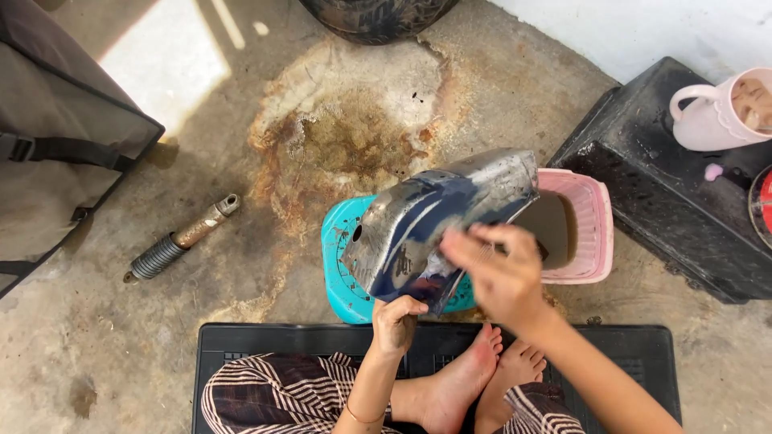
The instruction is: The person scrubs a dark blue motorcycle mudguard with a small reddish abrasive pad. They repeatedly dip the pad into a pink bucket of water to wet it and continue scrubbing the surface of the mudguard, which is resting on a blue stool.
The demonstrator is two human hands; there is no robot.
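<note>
A curved dark blue vehicle body panel (426, 217) with worn grey patches rests tilted on a turquoise plastic stool (336, 257). My left hand (396, 320) grips the panel's lower edge from below. My right hand (498, 269) lies flat against the panel's blue surface on the right side, fingers together and blurred; I cannot tell whether something thin is under the fingers. Behind the panel sits a pink plastic basin (593, 229) holding murky brown water.
A rusty shock absorber (181, 239) lies on the stained concrete floor at left. A black crate (667, 185) at right carries a pink jug (716, 112). A grey bag (56, 137) is far left, a tyre (374, 16) at top. My bare feet rest on a black mat (241, 345).
</note>
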